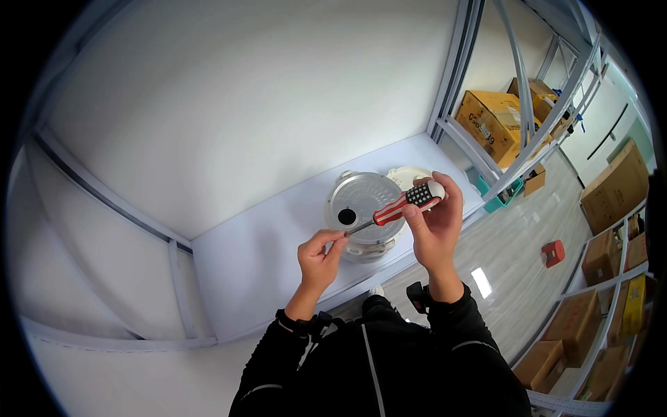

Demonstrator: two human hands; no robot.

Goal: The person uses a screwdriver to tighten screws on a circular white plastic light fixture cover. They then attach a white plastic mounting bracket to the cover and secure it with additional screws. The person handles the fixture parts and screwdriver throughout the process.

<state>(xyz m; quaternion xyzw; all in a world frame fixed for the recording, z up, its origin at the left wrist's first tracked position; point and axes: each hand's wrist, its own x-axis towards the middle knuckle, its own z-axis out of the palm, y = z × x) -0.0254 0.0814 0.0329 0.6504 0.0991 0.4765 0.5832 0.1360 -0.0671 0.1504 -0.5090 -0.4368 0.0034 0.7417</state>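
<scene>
A screwdriver [394, 209] with a red, white and dark star-patterned handle is held above a round metal-topped appliance [372, 186]. My right hand [439, 221] grips its handle near the white butt end. Thumb and fingers of my left hand [321, 258] pinch the tip end of the shaft; whether a small part sits there is hidden. The appliance has a silvery perforated disc, a black round spot [347, 216] and a pale rim with side lugs. Behind my right hand lies a cream-white round part [408, 175], partly covered.
The white bench [257, 236] is framed by metal posts and a white back panel [257, 104]. To the right, cardboard boxes [490, 125] stand on a rack, with a teal bin [501, 198] below. A red container [553, 254] is on the floor, near shelves of boxes [573, 326].
</scene>
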